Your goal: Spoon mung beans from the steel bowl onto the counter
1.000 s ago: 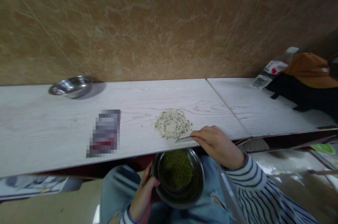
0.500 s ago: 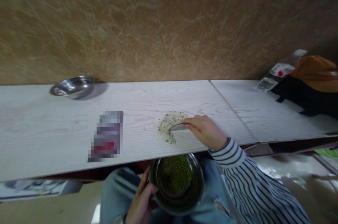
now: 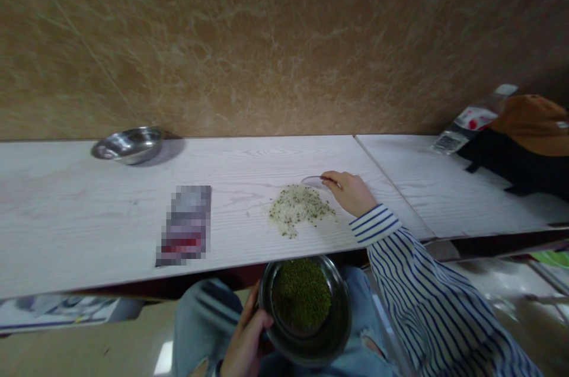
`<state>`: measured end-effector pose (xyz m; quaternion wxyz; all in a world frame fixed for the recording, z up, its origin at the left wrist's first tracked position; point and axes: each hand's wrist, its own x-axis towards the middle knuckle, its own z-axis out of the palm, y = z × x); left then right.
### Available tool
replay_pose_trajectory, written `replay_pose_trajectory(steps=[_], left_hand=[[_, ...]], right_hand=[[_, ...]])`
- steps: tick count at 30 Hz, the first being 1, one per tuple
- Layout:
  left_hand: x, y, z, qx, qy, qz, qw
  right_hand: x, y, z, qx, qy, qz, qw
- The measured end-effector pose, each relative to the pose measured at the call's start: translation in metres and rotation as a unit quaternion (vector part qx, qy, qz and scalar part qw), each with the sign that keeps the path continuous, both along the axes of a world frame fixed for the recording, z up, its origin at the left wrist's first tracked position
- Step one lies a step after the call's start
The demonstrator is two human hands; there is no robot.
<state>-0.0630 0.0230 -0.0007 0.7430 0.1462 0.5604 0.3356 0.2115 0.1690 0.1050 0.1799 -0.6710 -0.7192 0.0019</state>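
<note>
My right hand (image 3: pixel 351 192) is closed on a spoon (image 3: pixel 312 179), its tip just above the far edge of a spread pile of pale grains, like rice, mixed with small green beans (image 3: pixel 297 206). The pile lies on the white wood-grain tabletop (image 3: pixel 240 169). Below the table's front edge, my left hand (image 3: pixel 249 329) grips the left rim of a metal bowl (image 3: pixel 340 329). Many small green beans (image 3: pixel 304 294) sit inside this bowl, which is held over my lap.
A shallow metal bowl (image 3: pixel 131 146) stands at the back left by the marbled wall (image 3: pixel 249 57). A flat, pixelated item (image 3: pixel 185 226) lies left of the pile. At the right are a clear plastic bottle (image 3: pixel 469 119) and a brown and black cloth item (image 3: pixel 528 134).
My right hand has moved the spoon away from me, from within the pile to beyond its far edge. The pile now shows more spread to the right. My left hand still holds the bowl.
</note>
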Motion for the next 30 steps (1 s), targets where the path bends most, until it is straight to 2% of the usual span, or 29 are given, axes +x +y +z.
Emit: replay_pose_trajectory(steps=[6,12,30], left_hand=[[0.003,-0.001,0.009,0.007,0.005,0.004,1.000],[0.004,-0.003,0.013,0.020,-0.007,-0.020,1.000],[0.012,-0.004,0.028,0.020,-0.026,-0.008,0.999]], right_hand=[[-0.004,-0.011,0.000,-0.013,0.020,0.037,0.999],[-0.008,-0.024,0.002,-0.006,0.041,0.058,0.997],[-0.013,-0.061,0.003,-0.004,0.067,0.084,0.994]])
